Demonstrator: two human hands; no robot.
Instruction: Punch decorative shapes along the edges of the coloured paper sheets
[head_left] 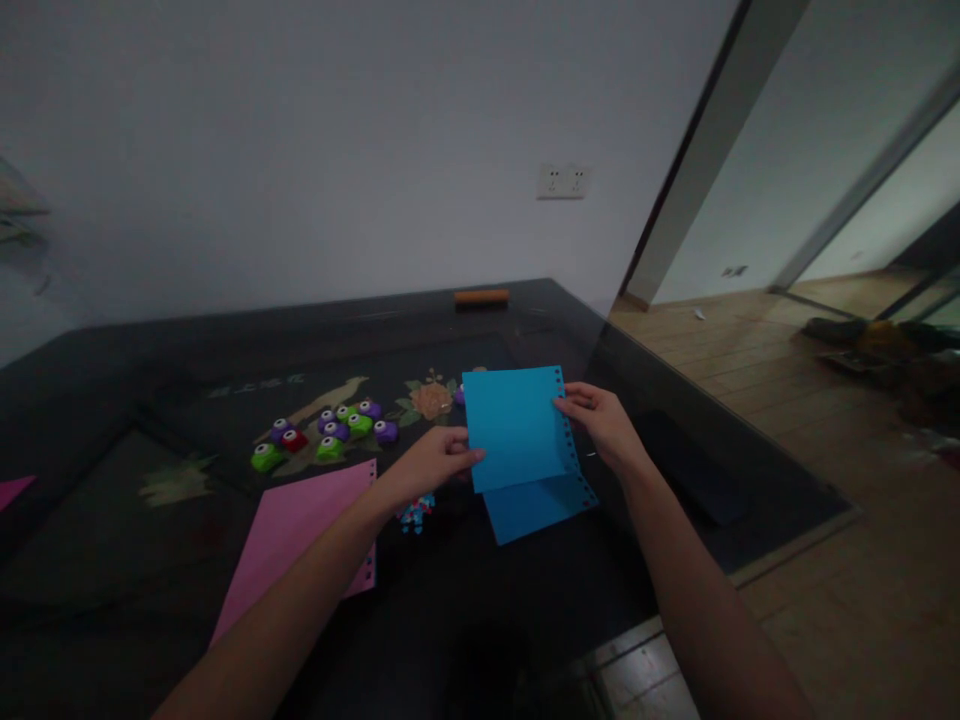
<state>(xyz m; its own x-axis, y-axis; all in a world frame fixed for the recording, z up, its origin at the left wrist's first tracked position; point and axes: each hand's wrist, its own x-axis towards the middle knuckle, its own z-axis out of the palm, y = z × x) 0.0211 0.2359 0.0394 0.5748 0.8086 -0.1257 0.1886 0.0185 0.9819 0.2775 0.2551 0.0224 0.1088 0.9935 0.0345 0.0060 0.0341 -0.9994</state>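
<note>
A blue sheet of paper [516,425] with holes punched along its right edge is held up above the dark table. My left hand [439,460] pinches its left edge, and my right hand [596,415] grips the punched edge on the right. Beneath it lies a second blue sheet [529,512], partly covered by the first. To the left, a pink sheet [292,540] with punched holes lies on the table, partly hidden by my left forearm. Small blue, white and red paper bits [416,514] sit in a pile by my left hand.
Several green, purple and red toys with eyes [330,430] are grouped at the left. A brown cylinder [481,297] rests at the table's back edge. Another pink piece [13,490] shows at far left. The dark table [450,640] meets the wall behind; wooden floor lies right.
</note>
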